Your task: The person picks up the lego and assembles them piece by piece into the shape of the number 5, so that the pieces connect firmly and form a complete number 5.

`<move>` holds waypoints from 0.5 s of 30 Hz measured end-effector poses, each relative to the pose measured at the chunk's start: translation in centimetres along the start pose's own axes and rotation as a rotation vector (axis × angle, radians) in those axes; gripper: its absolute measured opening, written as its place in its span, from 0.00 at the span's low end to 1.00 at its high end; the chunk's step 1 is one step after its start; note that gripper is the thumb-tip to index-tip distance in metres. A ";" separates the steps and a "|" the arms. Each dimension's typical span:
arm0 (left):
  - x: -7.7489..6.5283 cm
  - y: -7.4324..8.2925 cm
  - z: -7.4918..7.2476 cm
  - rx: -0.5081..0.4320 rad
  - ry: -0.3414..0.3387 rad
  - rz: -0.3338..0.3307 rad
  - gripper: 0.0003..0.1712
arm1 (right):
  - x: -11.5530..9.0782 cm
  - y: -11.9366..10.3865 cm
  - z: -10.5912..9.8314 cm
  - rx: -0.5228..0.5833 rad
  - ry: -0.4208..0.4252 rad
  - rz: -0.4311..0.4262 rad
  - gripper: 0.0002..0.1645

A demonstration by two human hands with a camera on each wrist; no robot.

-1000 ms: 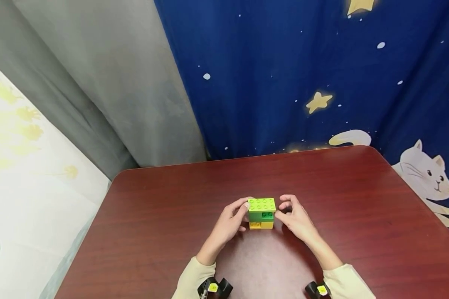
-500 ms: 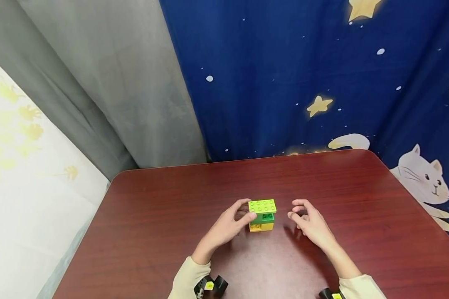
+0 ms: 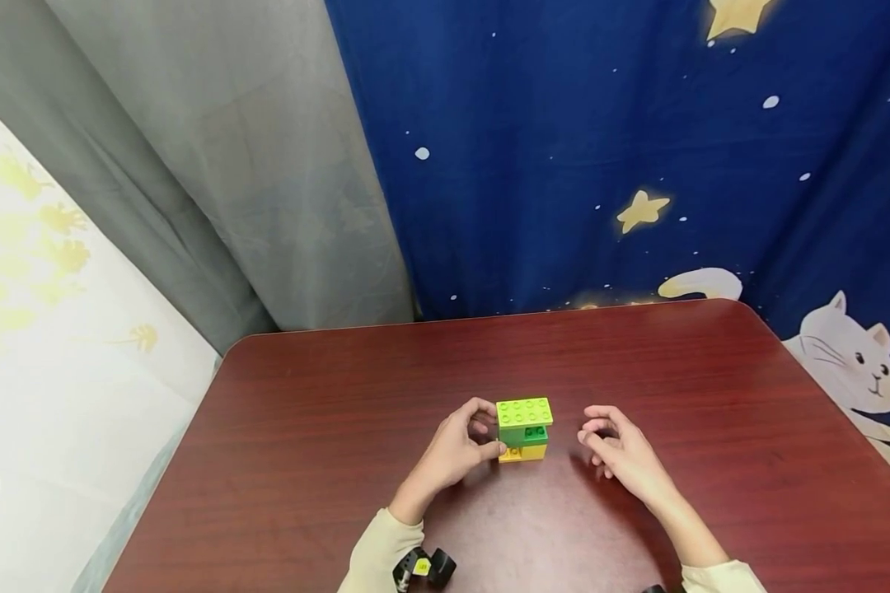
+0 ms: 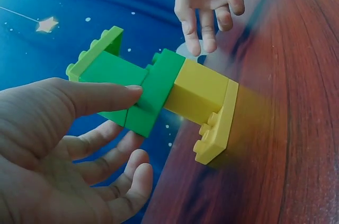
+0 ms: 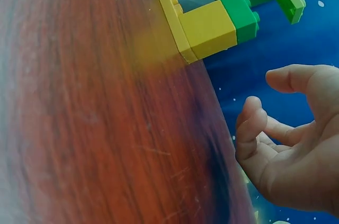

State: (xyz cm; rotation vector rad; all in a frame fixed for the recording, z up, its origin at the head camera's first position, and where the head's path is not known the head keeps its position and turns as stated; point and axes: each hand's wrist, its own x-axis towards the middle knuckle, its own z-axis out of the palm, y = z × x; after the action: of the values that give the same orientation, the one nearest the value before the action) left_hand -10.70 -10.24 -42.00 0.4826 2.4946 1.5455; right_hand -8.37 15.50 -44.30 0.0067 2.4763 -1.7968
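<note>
A stack of toy building bricks (image 3: 523, 414) stands upright on the table, with a lime plate on top, green bricks in the middle and yellow ones at the bottom. My left hand (image 3: 452, 449) holds its left side, thumb in front and fingers behind. In the left wrist view the thumb (image 4: 106, 98) lies over the green bricks (image 4: 153, 94), and the index and middle fingertips pass behind their lower edge. To the right of the stack and apart from it, my right hand (image 3: 626, 453) hovers with relaxed, loosely bent fingers, holding nothing.
The dark red wooden table (image 3: 326, 428) reaches back to a grey curtain (image 3: 304, 206) and a blue one (image 3: 534, 189) with stars and a cat. A white patterned cloth (image 3: 59, 371) hangs at the left.
My right hand has drawn away from the stack to the right. My left thumb has come down from the stack's top to its lower front; the stack stays about where it was.
</note>
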 end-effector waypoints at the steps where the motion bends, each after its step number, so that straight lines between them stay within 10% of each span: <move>1: 0.0 0.0 0.0 0.001 0.002 -0.005 0.22 | 0.0 0.0 0.0 0.002 -0.003 -0.007 0.25; 15: 0.2 -0.4 0.0 0.014 0.036 0.037 0.21 | 0.3 0.1 2.2 0.035 -0.217 -0.111 0.25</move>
State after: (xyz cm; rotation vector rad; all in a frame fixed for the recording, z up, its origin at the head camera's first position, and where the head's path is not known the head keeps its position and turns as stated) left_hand -10.96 -10.32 -42.37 0.5110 2.5387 1.5643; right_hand -8.51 13.42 -45.07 -0.3119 2.3353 -1.7753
